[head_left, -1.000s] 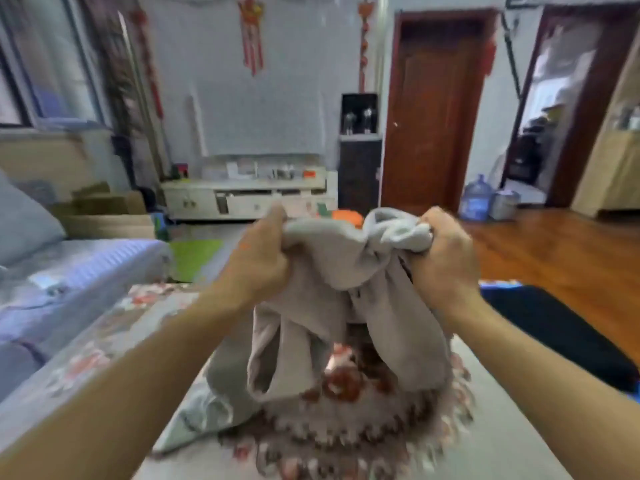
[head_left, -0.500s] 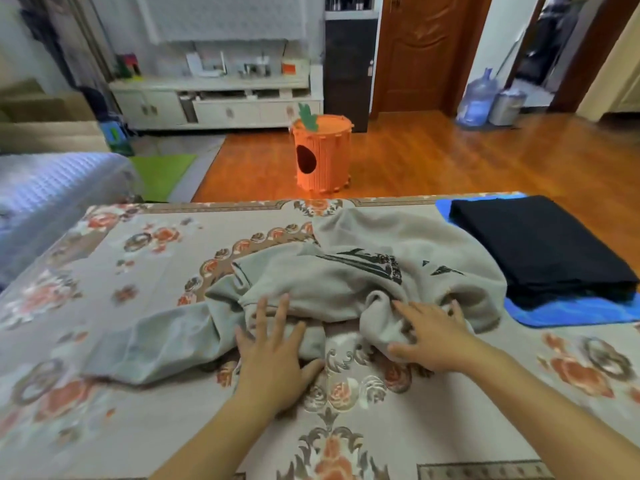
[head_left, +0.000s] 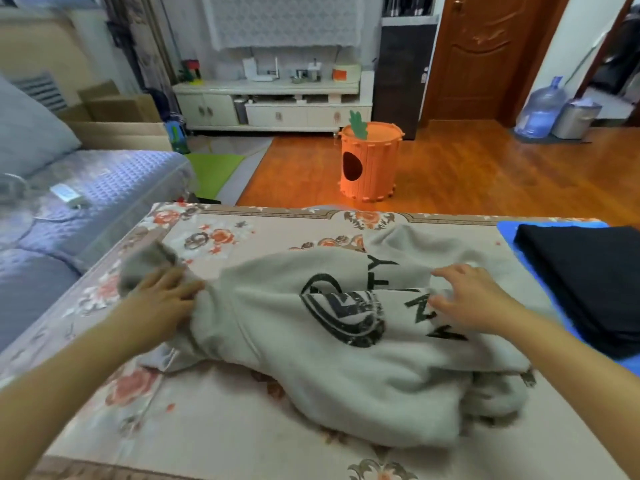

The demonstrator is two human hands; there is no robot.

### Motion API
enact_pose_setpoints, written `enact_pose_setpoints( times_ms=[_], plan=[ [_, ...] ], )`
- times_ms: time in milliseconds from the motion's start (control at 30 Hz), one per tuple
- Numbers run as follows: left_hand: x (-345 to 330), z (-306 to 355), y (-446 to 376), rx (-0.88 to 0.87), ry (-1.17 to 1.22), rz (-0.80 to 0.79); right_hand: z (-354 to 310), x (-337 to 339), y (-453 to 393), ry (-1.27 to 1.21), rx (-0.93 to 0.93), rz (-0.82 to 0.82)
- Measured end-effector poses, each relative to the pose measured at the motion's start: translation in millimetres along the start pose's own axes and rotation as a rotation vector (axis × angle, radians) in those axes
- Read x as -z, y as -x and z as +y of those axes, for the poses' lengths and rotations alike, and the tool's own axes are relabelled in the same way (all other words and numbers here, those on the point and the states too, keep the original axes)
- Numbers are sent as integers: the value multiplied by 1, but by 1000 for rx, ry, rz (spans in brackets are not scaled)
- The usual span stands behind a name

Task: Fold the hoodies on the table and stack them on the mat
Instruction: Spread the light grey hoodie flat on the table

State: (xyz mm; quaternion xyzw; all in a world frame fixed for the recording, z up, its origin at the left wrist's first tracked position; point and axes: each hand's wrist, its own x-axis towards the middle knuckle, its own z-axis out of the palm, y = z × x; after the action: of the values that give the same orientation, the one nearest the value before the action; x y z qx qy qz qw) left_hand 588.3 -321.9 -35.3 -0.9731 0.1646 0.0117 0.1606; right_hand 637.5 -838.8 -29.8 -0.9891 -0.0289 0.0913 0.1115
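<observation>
A grey hoodie (head_left: 311, 341) with a black print lies crumpled and partly spread across the middle of the table (head_left: 207, 427). My left hand (head_left: 161, 299) is at its left end, over a sleeve, and grips the edge of the fabric. On the right part of the print, my right hand (head_left: 474, 299) rests with bent fingers touching the cloth. At the table's right edge lies a blue mat (head_left: 505, 233), and on it a folded black hoodie (head_left: 588, 278).
The table has a floral cloth; its far edge runs just behind the hoodie. A grey-blue sofa (head_left: 86, 202) stands close on the left. On the wooden floor beyond the table stands an orange carrot-shaped bin (head_left: 370, 164).
A second ago both hands held the bunched hoodie up in the air. It then came down on the table, and my hands have moved apart, spreading it print side up.
</observation>
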Motion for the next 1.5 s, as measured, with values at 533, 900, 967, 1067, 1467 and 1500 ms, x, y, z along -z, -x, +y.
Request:
enact_pose_setpoints(
  times_ms=[533,900,967,1067,1467,1500],
  plan=[
    [-75,151,11,479,710,-81,-108,-50,-125,250,136,-233],
    [-36,149,-70,362,563,-61,-51,29,48,515,-17,-714],
    [-26,152,-88,372,618,-52,-52,52,71,318,-3,-951],
    [-34,165,-83,432,674,35,-48,77,67,-235,21,-1086],
    [-37,166,-22,718,1142,-126,-110,-77,-85,-100,12,-200],
    [-28,171,-20,732,1255,-69,-118,-82,-83,-107,32,-195]
  ],
)
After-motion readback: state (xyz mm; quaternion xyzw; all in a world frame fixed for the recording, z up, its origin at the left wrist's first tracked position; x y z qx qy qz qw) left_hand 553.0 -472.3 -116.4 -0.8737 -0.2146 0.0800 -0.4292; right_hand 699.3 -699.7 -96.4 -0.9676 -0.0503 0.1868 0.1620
